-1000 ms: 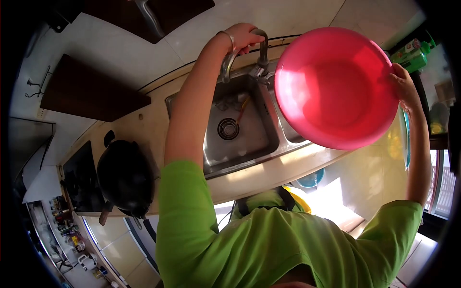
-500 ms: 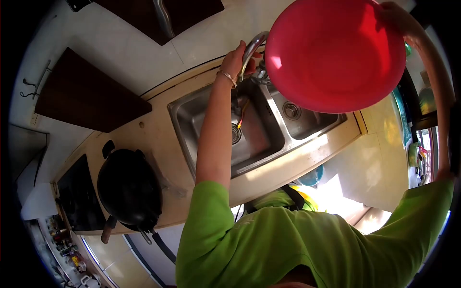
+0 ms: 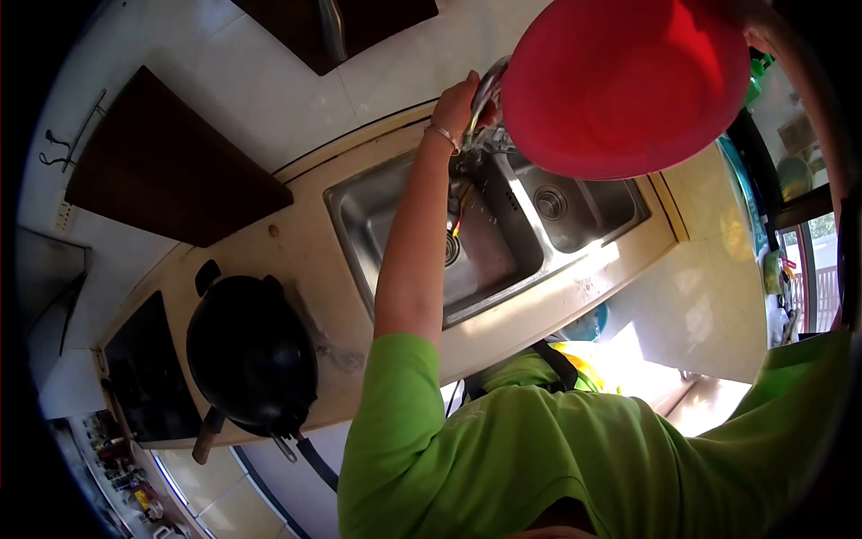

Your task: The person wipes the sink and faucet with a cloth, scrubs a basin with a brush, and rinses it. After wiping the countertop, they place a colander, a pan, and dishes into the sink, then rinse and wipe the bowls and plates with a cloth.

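Head view: stainless-steel double-bowl sink (image 3: 514, 251), set into a cream-coloured desk (image 3: 305, 256).
Round red plastic basin (image 3: 620, 99): raised above the sink's back right part, open side turned toward the camera.
Left hand (image 3: 458, 106): curled around the curved, silvery metal faucet (image 3: 488, 86) at the sink's back edge.
Right hand (image 3: 757, 36): clamped on the basin's rim, high beyond the sink's right end, largely in shadow.
Round black pan (image 3: 250, 350): on the desk, left of the sink.

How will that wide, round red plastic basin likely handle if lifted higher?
The basin is probably light for its size: the right hand alone seems to support it. Held at one side, it may tip. Its smooth surface could turn slippery if wet.
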`<state>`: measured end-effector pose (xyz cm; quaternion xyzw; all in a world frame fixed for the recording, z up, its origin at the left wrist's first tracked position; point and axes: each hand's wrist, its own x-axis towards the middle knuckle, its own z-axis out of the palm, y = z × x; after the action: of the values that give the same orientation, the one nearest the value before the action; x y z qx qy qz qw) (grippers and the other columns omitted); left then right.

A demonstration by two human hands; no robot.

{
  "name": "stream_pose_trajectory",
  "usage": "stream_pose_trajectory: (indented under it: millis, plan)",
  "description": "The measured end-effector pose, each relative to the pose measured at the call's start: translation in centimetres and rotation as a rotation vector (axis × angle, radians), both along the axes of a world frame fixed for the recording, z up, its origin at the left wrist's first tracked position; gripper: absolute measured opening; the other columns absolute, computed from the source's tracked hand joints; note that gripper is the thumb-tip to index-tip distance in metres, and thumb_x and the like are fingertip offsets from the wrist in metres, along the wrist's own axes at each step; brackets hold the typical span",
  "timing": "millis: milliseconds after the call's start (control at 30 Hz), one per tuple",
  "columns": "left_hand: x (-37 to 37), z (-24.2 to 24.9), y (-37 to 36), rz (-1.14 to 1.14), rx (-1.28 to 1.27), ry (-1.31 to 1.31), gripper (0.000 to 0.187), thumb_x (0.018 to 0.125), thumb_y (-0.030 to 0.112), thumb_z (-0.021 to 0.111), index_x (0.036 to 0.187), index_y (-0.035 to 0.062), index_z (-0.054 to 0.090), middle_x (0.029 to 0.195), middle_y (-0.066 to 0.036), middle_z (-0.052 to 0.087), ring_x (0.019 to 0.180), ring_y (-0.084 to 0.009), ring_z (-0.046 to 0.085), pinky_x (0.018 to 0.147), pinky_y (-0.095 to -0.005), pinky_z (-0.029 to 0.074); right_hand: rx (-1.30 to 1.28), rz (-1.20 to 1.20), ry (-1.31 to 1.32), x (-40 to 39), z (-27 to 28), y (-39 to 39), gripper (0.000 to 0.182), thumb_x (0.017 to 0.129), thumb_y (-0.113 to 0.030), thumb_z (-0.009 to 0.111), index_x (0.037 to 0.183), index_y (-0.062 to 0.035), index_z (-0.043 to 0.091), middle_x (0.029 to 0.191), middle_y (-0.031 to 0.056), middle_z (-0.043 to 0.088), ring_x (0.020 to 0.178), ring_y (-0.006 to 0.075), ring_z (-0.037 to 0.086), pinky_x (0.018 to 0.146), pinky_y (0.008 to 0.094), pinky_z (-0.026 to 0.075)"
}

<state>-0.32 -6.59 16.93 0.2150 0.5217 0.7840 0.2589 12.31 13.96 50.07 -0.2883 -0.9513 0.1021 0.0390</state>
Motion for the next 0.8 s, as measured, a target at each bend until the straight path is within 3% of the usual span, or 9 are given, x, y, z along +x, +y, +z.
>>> stream_pose_trajectory:
  millis: [133, 200, 267, 333, 400, 467, 533, 700, 800]
  plan:
    - [3.1, -2.3, -0.6, 0.189, 0.037, 0.168, 0.052, 0.085, 0.046, 0.03, 0.076, 0.0019, 0.055, 0.05, -0.005, 0.051, 0.039, -0.0121, 0.048, 0.039, -0.0246, 0.039, -0.398, 0.308, 0.188, 2.0, -6.0, 10.0, 0.032, 0.073, -0.014, 0.057, 0.1, 0.0017, 0.047, 0.079, 0.0104, 0.057, 0.07, 0.0132, 0.058, 0.055, 0.0223, 0.05]
    - [4.0, -4.6, -0.5, 0.336, 0.0, -0.03, 0.06, 0.082, 0.054, 0.026, 0.077, 0.0018, 0.055, 0.053, -0.003, 0.05, 0.045, -0.0116, 0.05, 0.043, -0.0229, 0.041, -0.327, 0.267, -0.067, 3.0, -8.3, 8.3, 0.027, 0.072, -0.01, 0.056, 0.095, 0.0016, 0.05, 0.076, 0.0085, 0.056, 0.066, 0.012, 0.057, 0.052, 0.0213, 0.048]
    - [5.5, -8.0, -0.2, 0.352, 0.052, -0.221, 0.063, 0.08, 0.057, 0.026, 0.077, 0.0023, 0.055, 0.052, -0.003, 0.051, 0.046, -0.0109, 0.05, 0.044, -0.0232, 0.041, -0.239, 0.211, 0.119, 4.5, -11.3, 4.5, 0.016, 0.068, -0.008, 0.054, 0.079, 0.0024, 0.056, 0.067, 0.0066, 0.055, 0.055, 0.0098, 0.051, 0.045, 0.0218, 0.04]
    - [7.7, -11.9, -0.1, 0.219, -0.269, -0.377, 0.059, 0.08, 0.057, 0.028, 0.081, 0.0045, 0.055, 0.059, -0.004, 0.054, 0.047, -0.013, 0.051, 0.046, -0.0258, 0.044, -0.23, 0.293, -0.015, 3.6, -13.6, 5.2, 0.02, 0.069, -0.01, 0.053, 0.086, 0.0016, 0.053, 0.076, 0.0079, 0.054, 0.061, 0.012, 0.052, 0.052, 0.0254, 0.043]
    - [11.3, -12.1, -0.6, 0.051, -0.4, -0.668, 0.048, 0.081, 0.05, 0.035, 0.087, 0.0067, 0.054, 0.069, -0.006, 0.056, 0.052, -0.0157, 0.054, 0.047, -0.0279, 0.045, 0.379, 0.794, -0.298, 2.5, -16.4, 5.4, 0.02, 0.067, -0.007, 0.05, 0.085, 0.0019, 0.052, 0.077, 0.0124, 0.053, 0.067, 0.0201, 0.053, 0.058, 0.031, 0.044]
    - [14.4, -12.0, -0.6, 0.038, -0.3, -0.705, 0.041, 0.08, 0.045, 0.04, 0.092, 0.008, 0.053, 0.073, -0.006, 0.056, 0.056, -0.0169, 0.055, 0.048, -0.0276, 0.045, 0.678, 0.907, -0.358, 1.9, -18.0, 1.1, 0.022, 0.065, -0.003, 0.046, 0.086, 0.0014, 0.051, 0.079, 0.0178, 0.052, 0.074, 0.0296, 0.052, 0.064, 0.0364, 0.043]
    - [15.9, -11.8, -0.1, 0.031, -0.2, -0.743, 0.036, 0.08, 0.039, 0.044, 0.097, 0.0094, 0.052, 0.076, -0.007, 0.057, 0.059, -0.0182, 0.056, 0.049, -0.0272, 0.045, 0.275, 0.867, -0.212, 1.5, -19.5, -2.1, 0.023, 0.066, -0.002, 0.043, 0.087, 0.0031, 0.051, 0.082, 0.0211, 0.052, 0.075, 0.0343, 0.051, 0.067, 0.04, 0.042]
    - [16.9, -12.3, 2.0, 0.007, -0.349, -0.351, 0.037, 0.079, 0.011, 0.05, 0.115, 0.0124, 0.044, 0.074, -0.004, 0.055, 0.067, -0.0145, 0.057, 0.062, -0.028, 0.048, 0.289, 0.734, -0.543, -1.9, -20.5, -8.9, 0.018, 0.069, -0.001, 0.04, 0.078, 0.0095, 0.051, 0.082, 0.0221, 0.051, 0.071, 0.0312, 0.054, 0.062, 0.0369, 0.046]
    - [16.6, -14.5, 3.2, -0.008, -0.379, -0.142, 0.039, 0.076, 0.004, 0.049, 0.114, 0.0117, 0.045, 0.08, -0.006, 0.057, 0.074, -0.0138, 0.056, 0.068, -0.021, 0.045, 0.738, 1.074, -0.8, -4.0, -21.4, -10.0, 0.023, 0.067, -0.02, 0.056, 0.08, -0.0021, 0.062, 0.077, 0.0134, 0.06, 0.069, 0.0256, 0.058, 0.056, 0.032, 0.046]
